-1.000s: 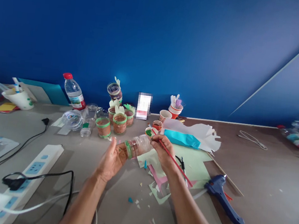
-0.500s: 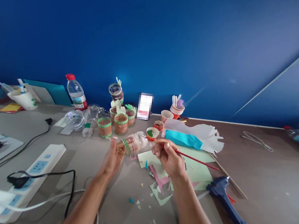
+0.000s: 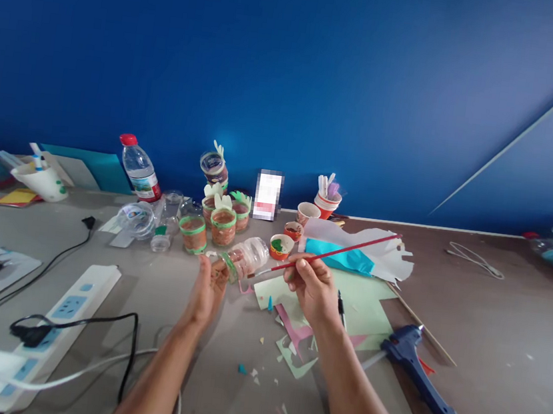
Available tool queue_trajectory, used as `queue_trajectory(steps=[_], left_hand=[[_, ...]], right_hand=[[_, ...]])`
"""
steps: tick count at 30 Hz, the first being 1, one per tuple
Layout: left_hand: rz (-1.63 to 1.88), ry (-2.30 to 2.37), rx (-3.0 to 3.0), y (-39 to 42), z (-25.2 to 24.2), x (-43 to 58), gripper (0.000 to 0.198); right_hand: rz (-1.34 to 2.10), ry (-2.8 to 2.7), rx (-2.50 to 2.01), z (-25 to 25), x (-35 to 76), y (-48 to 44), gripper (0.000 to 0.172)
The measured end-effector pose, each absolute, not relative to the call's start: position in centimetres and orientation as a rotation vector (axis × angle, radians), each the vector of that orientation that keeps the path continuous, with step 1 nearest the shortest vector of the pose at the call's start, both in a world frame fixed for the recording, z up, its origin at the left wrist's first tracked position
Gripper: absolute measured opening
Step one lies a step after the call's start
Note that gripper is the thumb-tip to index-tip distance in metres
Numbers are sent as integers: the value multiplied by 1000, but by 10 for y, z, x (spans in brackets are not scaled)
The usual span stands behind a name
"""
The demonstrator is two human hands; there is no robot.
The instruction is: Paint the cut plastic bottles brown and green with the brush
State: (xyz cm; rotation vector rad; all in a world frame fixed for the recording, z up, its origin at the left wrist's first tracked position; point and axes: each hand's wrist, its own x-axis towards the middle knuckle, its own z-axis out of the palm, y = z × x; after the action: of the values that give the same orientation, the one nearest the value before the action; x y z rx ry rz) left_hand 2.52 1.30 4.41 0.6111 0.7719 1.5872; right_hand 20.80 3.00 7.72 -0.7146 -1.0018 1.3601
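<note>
My left hand [image 3: 208, 296] is closed on a cut clear plastic bottle [image 3: 251, 256], held sideways with its green-painted rim toward me and brown paint on its wall. Between the fingers of my right hand [image 3: 314, 285] is a red-handled paintbrush [image 3: 346, 249]; its bristle tip points left and lies at the bottle's lower side. Just behind the brush stands a paper cup with green paint [image 3: 282, 246], and past it a cup with brown paint [image 3: 294, 230]. Painted plastic cups [image 3: 224, 225] with green rims and pale paper leaves stand behind the bottle.
Paper scraps [image 3: 299, 331] and pale green sheets lie under my right hand. A blue glue gun [image 3: 420, 369] rests on the right. Over on the left are a power strip [image 3: 66, 315] with cords and a red-capped water bottle [image 3: 140, 173]. A blue wall backs the table.
The paintbrush has swung from the green paint cup down to the bottle's side, its handle end now raised to the right. My left hand keeps hold of the bottle.
</note>
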Motion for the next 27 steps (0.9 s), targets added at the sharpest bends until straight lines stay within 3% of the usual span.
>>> queue_trajectory(steps=[21,27], left_hand=[[1529,719,634,10,42,28,65],[1520,745,598,10,45,28,68]], right_hand=[[1119,-1308,-796,71,199,26,17],[911,-1276,-882,69,206,30,12]])
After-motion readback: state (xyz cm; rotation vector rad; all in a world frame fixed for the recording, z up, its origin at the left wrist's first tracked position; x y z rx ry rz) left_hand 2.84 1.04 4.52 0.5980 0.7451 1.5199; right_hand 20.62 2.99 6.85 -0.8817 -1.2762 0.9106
